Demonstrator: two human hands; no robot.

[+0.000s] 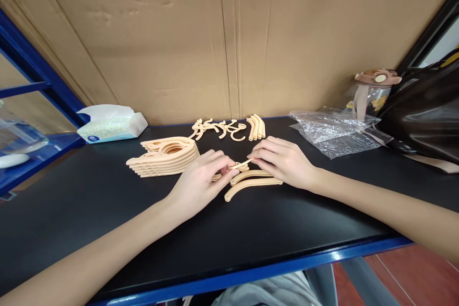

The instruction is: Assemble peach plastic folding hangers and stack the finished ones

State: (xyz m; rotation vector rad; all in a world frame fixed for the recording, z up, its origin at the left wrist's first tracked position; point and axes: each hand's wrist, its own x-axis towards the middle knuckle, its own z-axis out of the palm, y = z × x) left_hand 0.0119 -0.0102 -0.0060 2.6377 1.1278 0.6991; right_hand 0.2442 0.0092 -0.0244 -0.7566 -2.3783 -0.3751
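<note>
My left hand (205,176) pinches one end of a thin beige plastic hanger piece (245,163), and my right hand (284,160) pinches its other end. The piece is seen nearly edge-on, just above the table, so its full shape does not show. Beneath my hands lie two curved beige hanger arms (251,184), one behind the other, and other beige parts partly hidden by my fingers. Left of my left hand is a neat stack of beige hanger pieces (161,158).
Loose beige hooks (218,127) and a row of curved arms (256,127) lie at the back of the black table (229,234). A tissue pack (111,124) is at back left. Crumpled clear plastic (333,129), a bottle (375,93) and a dark bag (423,110) occupy the right.
</note>
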